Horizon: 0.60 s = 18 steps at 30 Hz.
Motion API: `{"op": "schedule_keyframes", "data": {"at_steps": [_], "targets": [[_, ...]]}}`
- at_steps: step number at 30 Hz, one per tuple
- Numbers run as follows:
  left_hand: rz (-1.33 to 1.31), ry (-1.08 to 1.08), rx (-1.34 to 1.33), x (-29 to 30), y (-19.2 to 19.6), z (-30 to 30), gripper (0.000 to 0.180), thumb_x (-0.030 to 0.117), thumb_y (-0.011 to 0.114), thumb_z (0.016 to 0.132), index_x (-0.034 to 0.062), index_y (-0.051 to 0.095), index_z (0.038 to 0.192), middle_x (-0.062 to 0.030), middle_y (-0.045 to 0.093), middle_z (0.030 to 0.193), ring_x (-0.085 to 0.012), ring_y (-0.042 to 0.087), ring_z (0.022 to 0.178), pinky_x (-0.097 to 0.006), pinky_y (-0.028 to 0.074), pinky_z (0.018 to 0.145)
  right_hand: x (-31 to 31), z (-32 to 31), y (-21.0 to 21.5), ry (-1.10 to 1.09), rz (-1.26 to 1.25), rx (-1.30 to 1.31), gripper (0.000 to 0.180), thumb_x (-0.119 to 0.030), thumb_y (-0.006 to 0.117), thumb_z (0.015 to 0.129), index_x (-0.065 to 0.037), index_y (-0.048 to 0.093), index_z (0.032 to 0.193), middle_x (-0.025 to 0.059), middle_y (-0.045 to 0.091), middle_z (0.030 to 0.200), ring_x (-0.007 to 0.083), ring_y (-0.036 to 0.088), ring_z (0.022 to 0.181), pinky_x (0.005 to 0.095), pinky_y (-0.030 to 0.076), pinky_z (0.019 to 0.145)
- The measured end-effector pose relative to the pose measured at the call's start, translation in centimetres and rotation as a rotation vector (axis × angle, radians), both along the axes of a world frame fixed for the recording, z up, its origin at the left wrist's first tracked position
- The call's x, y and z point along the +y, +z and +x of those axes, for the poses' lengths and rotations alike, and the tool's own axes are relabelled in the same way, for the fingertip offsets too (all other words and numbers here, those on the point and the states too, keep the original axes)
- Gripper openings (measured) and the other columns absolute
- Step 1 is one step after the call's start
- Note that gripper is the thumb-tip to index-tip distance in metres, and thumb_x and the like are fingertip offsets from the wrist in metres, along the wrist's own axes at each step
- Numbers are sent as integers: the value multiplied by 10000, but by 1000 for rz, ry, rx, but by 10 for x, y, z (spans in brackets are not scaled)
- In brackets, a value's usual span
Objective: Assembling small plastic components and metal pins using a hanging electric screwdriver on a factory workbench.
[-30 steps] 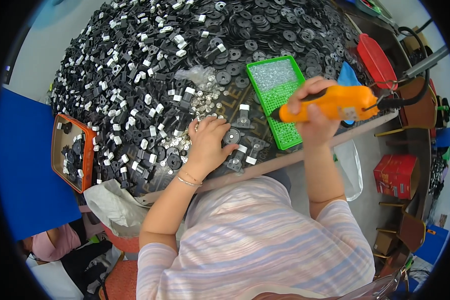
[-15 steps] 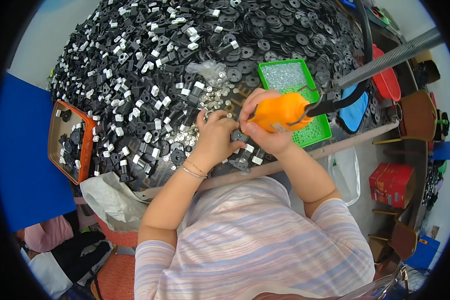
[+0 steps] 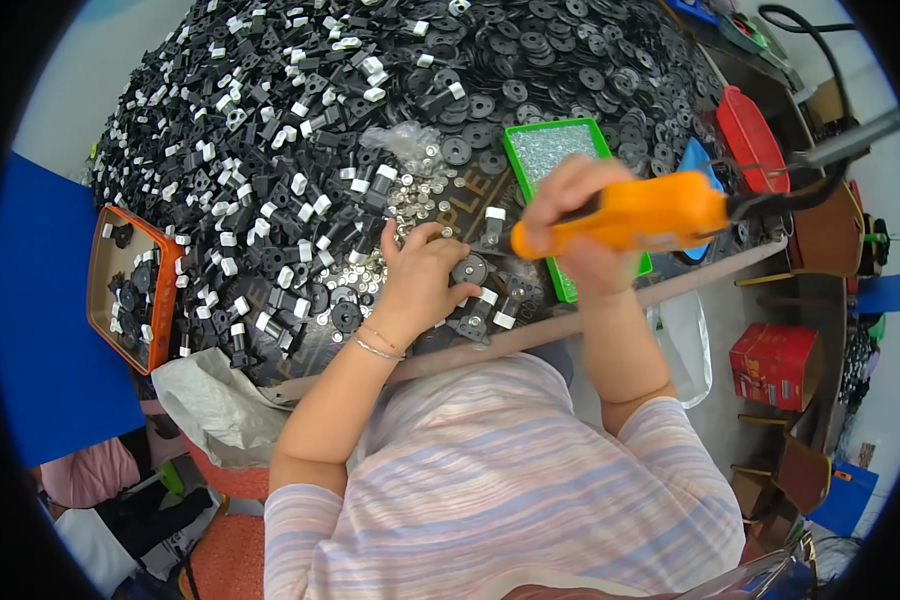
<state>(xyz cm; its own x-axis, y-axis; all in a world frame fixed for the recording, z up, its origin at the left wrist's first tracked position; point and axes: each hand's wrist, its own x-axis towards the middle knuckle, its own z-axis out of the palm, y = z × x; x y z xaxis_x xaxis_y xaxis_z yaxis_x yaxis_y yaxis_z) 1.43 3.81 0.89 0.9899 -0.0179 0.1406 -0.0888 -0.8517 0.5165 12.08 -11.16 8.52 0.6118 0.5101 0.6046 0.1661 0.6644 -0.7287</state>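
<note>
My right hand [image 3: 595, 225] grips an orange electric screwdriver [image 3: 660, 212] lying nearly level above the green tray, its cable running off to the right. My left hand [image 3: 420, 280] rests on the table, with thumb and fingers curled round the edge of a black disc [image 3: 470, 268] that has a small metal piece at its centre. Beside this disc sit black parts with white ends [image 3: 473, 322]. Small round silver pieces [image 3: 428, 200] are scattered just beyond my left fingers. Behind the screwdriver, the green tray [image 3: 509, 150] holds many small silvery screws, partly hidden by my right hand.
A large heap of black parts with white tips [image 3: 240, 130] covers the left, and black discs [image 3: 590, 80] pile up at the back. An orange-rimmed box [image 3: 170, 290] stands at the left edge. Red [image 3: 750, 140] and blue [image 3: 698, 165] trays lie right. A rail [image 3: 550, 328] edges the table.
My right hand has swung the screwdriver up and right, away from the disc, turning it more level. My left hand stays at the disc, which is now more exposed.
</note>
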Motion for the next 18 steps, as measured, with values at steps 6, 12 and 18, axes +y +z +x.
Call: {"op": "schedule_keyframes", "data": {"at_steps": [6, 12, 18], "targets": [[42, 33, -41, -9, 0, -4, 432, 279, 747, 632, 59, 612, 978, -40, 615, 988, -256, 444, 1122, -570, 121, 998, -57, 30, -22, -436, -117, 3, 239, -34, 610, 727, 17, 484, 924, 134, 503, 868, 180, 540, 621, 270, 452, 581], [16, 60, -35, -9, 4, -6, 500, 298, 736, 647, 59, 573, 1054, -70, 604, 1035, -264, 419, 1151, -575, 110, 998, -70, 37, -35, -587, -119, 5, 235, 20, 575, 716, 24, 481, 931, 135, 503, 876, 181, 544, 619, 277, 459, 593], [0, 13, 4, -6, 3, -7, 515, 255, 757, 620, 74, 580, 1070, -54, 596, 1077, -262, 428, 1145, -565, 118, 1001, -72, 41, -41, -616, -143, 0, 233, 28, 570, 719, 23, 484, 935, 132, 499, 870, 181, 539, 615, 280, 462, 594]]}}
